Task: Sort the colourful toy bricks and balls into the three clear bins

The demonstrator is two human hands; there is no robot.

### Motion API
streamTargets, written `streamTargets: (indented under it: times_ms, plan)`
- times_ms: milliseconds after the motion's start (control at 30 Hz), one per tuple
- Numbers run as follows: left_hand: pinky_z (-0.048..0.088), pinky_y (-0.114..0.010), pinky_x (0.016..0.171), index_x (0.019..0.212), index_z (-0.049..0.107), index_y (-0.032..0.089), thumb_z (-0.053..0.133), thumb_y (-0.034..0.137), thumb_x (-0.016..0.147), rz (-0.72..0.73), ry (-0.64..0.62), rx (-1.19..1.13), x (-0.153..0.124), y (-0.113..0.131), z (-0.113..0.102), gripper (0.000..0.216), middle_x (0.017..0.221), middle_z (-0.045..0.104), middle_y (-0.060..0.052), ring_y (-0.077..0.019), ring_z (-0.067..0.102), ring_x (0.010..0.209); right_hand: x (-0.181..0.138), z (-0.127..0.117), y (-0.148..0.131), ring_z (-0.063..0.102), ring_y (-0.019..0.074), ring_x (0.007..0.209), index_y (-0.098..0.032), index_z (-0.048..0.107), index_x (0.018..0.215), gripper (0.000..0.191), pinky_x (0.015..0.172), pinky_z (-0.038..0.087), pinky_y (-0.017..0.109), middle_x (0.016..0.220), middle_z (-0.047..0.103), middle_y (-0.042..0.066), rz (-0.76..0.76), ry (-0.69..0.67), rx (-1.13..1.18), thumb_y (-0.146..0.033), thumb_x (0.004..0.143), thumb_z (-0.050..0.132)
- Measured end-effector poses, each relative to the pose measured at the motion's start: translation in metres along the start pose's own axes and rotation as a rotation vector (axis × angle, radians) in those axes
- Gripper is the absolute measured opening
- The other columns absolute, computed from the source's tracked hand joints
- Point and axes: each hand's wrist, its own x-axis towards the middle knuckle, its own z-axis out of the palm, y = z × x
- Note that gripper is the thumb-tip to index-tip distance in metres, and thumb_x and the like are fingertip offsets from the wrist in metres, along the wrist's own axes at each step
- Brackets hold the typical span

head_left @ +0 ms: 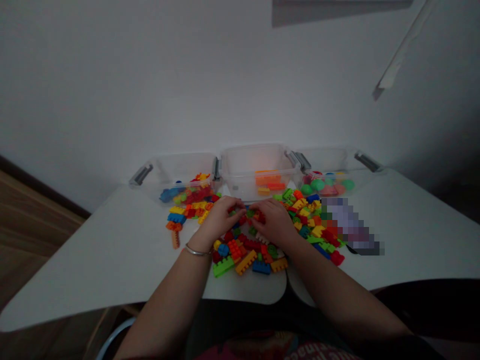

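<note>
My left hand (224, 216), with a silver bangle at the wrist, reaches over a pile of toy building bricks (252, 244) in the middle of the table. Its fingers are bent, with the thumb close to the fingertips. Facing it, my right hand (275, 220) has its fingers and thumb curled inward, with red and green bits showing between them. The fingertips of both hands almost meet. What small piece they pinch is too dim to make out. Loose red, blue, green and orange bricks lie just below the hands, some hidden under them.
Three clear plastic bins stand along the wall: the left bin (187, 165) and middle bin (240, 175) hold bricks, the right bin (326, 160) round coloured pieces. More bricks (305, 212) spread rightward beside a blurred-out flat object (347, 225). A short brick row (175, 239) lies left.
</note>
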Motion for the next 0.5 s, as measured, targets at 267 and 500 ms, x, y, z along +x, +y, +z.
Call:
streamTargets:
  times_ms: [267, 500]
  plan:
    - [0.053, -0.03, 0.074, 0.084, 0.061, 0.019, 0.065, 0.027, 0.078, -0.116, -0.024, -0.303, -0.002, 0.008, 0.002, 0.01, 0.082, 0.067, -0.001, -0.0161, 0.063, 0.079, -0.003, 0.0, -0.002, 0.061, 0.024, 0.094, -0.021, 0.066, 0.105, 0.022, 0.087, 0.048, 0.039, 0.095, 0.071, 0.007, -0.053, 0.085, 0.052, -0.02, 0.083, 0.063]
    - [0.052, -0.031, 0.076, 0.094, 0.056, 0.02, 0.058, 0.028, 0.085, -0.087, 0.484, -0.095, -0.003, -0.011, -0.011, 0.012, 0.089, 0.062, -0.002, -0.015, 0.061, 0.081, -0.004, 0.001, 0.001, 0.06, 0.0236, 0.096, -0.022, 0.066, 0.108, 0.022, 0.09, 0.048, 0.04, 0.099, 0.07, 0.007, -0.057, 0.056, 0.079, -0.025, 0.086, 0.062]
